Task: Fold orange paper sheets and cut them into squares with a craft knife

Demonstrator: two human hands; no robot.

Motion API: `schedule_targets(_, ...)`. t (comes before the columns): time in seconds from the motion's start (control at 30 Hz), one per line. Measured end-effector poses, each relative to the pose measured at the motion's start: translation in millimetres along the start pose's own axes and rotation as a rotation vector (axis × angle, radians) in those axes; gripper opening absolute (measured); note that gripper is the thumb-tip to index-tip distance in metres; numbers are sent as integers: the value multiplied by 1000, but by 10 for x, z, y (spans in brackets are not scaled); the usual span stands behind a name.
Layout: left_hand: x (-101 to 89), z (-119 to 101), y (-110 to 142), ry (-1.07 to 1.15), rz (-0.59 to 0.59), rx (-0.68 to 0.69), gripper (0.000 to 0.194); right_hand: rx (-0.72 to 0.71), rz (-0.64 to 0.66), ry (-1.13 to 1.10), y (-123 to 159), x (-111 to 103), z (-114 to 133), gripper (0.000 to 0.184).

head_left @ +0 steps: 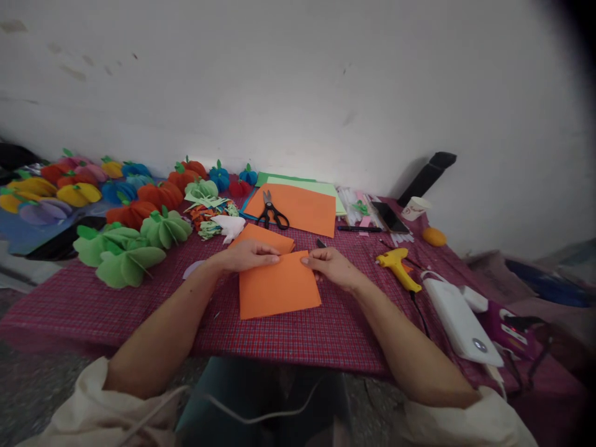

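A folded sheet of orange paper (279,288) is held between my two hands over the near part of the table. My left hand (254,254) grips its upper edge, thumb lying on top. At the upper right corner, my right hand (330,267) pinches the paper between thumb and fingers. Another piece of orange paper (265,236) lies just behind, partly under my left hand. Past my right fingers a small dark cutter (321,243) shows in part. Black-handled scissors (272,214) rest farther back on a large orange sheet (307,205).
Several paper pumpkins, including a green one (125,264), crowd the left side. Paper scraps (209,217) lie behind my left hand. To the right are a yellow glue gun (399,269), a white power bank (460,320), a purple power strip (510,329), a phone (390,217) and a paper cup (416,208).
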State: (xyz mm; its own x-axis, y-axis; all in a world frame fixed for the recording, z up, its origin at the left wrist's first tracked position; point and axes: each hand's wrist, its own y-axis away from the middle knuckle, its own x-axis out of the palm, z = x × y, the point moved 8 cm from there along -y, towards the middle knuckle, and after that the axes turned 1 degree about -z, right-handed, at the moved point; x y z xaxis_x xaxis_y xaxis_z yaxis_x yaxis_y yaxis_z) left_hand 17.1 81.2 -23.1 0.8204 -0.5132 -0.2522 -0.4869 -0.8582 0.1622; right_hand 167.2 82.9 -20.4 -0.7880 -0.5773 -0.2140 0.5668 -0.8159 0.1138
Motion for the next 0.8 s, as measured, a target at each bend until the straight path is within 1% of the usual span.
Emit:
schedule_targets(0.07,36,-26,-30,-25,-14,45,20,9,-5,-2,-1,18,-12,37)
schedule_targets(0.1,48,-43,-42,-46,-28,75,20,11,-4,-8,-1,26,-15,38)
schedule_targets(0.17,46,-58,-53,-74,-68,107,29,2,-4,-27,3,32,-7,37)
schedule_targets(0.23,17,-40,-46,-50,-110,92,34,-7,2,-50,13,25,8,36)
schedule_targets(0.3,-8,-2,-29,-1,-124,48,36,-5,19,-76,26,18,20,33)
schedule_targets(0.43,-9,35,-2,62,-95,5,37,-2,64,-111,53,28,42,26)
schedule_targets(0.57,-4,59,2,134,-78,-17,33,10,96,-137,68,57,50,25)
schedule_targets(0.8,-62,59,-5,153,-111,10,31,37,92,-145,78,67,52,24)
